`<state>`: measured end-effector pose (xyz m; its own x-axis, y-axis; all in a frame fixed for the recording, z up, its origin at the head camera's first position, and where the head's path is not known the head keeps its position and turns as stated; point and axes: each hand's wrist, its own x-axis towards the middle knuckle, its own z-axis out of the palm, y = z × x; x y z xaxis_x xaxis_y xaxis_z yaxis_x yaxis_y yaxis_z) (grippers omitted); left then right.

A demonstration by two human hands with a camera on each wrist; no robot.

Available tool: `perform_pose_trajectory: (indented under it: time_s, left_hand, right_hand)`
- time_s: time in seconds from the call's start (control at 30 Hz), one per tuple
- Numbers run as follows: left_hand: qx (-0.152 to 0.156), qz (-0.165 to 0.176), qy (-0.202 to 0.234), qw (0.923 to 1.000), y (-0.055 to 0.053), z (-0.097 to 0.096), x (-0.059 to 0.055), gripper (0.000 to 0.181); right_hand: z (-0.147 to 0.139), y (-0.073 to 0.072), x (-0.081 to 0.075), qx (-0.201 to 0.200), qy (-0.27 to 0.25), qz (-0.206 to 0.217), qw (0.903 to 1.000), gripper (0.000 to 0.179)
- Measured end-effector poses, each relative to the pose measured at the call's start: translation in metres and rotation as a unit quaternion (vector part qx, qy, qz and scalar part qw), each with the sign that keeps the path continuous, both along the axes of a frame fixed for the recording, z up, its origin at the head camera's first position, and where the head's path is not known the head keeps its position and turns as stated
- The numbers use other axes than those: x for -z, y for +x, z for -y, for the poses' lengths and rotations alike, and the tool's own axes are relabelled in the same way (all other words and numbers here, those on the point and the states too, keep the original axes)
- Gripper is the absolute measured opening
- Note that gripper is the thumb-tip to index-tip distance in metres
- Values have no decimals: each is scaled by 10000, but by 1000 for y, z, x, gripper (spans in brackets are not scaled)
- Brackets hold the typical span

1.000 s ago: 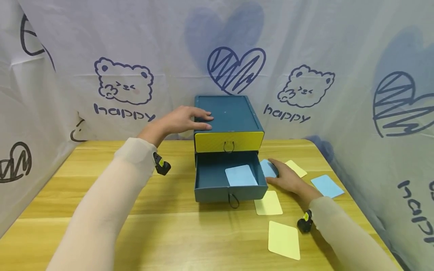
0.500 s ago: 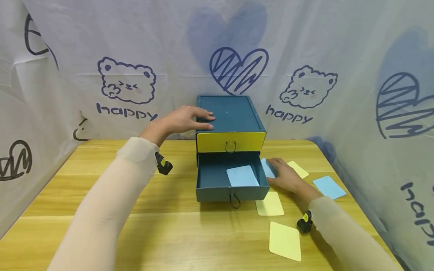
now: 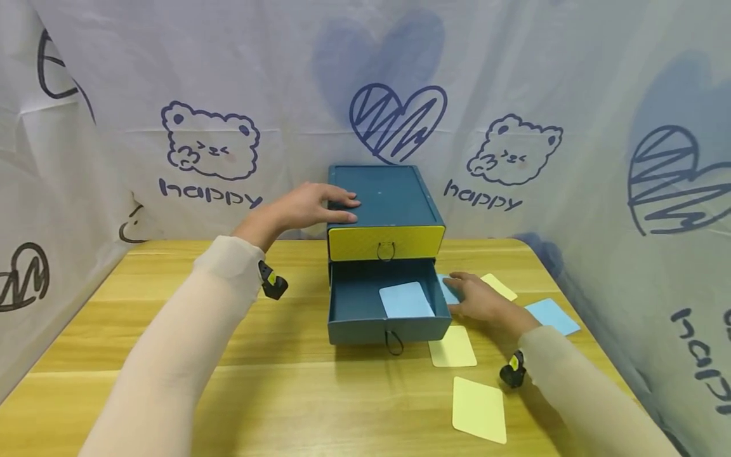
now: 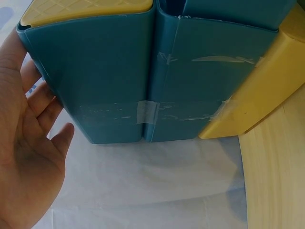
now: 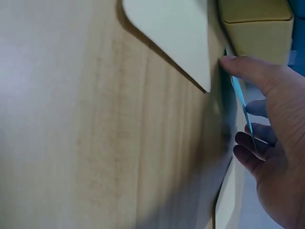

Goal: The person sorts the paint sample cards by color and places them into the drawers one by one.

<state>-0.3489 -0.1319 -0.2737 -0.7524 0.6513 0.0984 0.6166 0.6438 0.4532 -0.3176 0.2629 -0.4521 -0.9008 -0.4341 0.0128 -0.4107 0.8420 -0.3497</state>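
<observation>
A dark blue drawer unit (image 3: 379, 193) stands at the back of the table. My left hand (image 3: 308, 206) rests on its top at the left edge, fingers extended; the left wrist view shows that hand (image 4: 28, 138) beside the taped side wall. Below the shut yellow drawer (image 3: 356, 244), a blue drawer (image 3: 365, 331) is pulled out, a light blue card (image 3: 407, 300) lying inside. To the drawer's right, my right hand (image 3: 485, 298) pinches another blue card (image 5: 240, 102) between thumb and fingers. In the right wrist view, that card appears edge-on, partly hidden by the fingers.
On the wooden table (image 3: 274, 393), yellow cards lie in front of the drawer (image 3: 454, 346), nearer the front (image 3: 480, 409) and behind my right hand (image 3: 499, 285). A blue card (image 3: 552, 316) lies farther right. A printed white cloth (image 3: 297, 127) hangs behind.
My right hand's fingers have drawn in over the blue card beside the drawer, and less of the card shows now. My left hand stays on the unit.
</observation>
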Motion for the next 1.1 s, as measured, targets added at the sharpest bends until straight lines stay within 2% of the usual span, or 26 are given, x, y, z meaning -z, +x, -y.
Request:
perform_pose_trajectory:
  time_s: [0.17,0.33,0.57,0.83,0.97,1.1]
  left_hand:
    - [-10,21,37,10000,1,1,0,52]
    - [-22,104,115,9999,2,4,0,52]
    - [-21,58,89,9999,1,3,0,52]
    - [7,145,102,9998,-1,1,4,53]
    - [4,72,71,9999,0,2,3,52]
    - [9,25,39,10000,0,3,0,52]
  right_hand:
    - [-8,6,-6,59,-350,42,9994,75]
    - [-14,15,-15,-17,-753,26,9972,83]
    - [-20,36,-41,-279,-1276,-421,9905,74]
    - [-21,57,-73,-239,-1668,-829,9822,69]
    - [-6,67,-89,-583,-1700,-1118,9773,68]
    - [17,75,-101,-1197,-1688,-1244,9704,67]
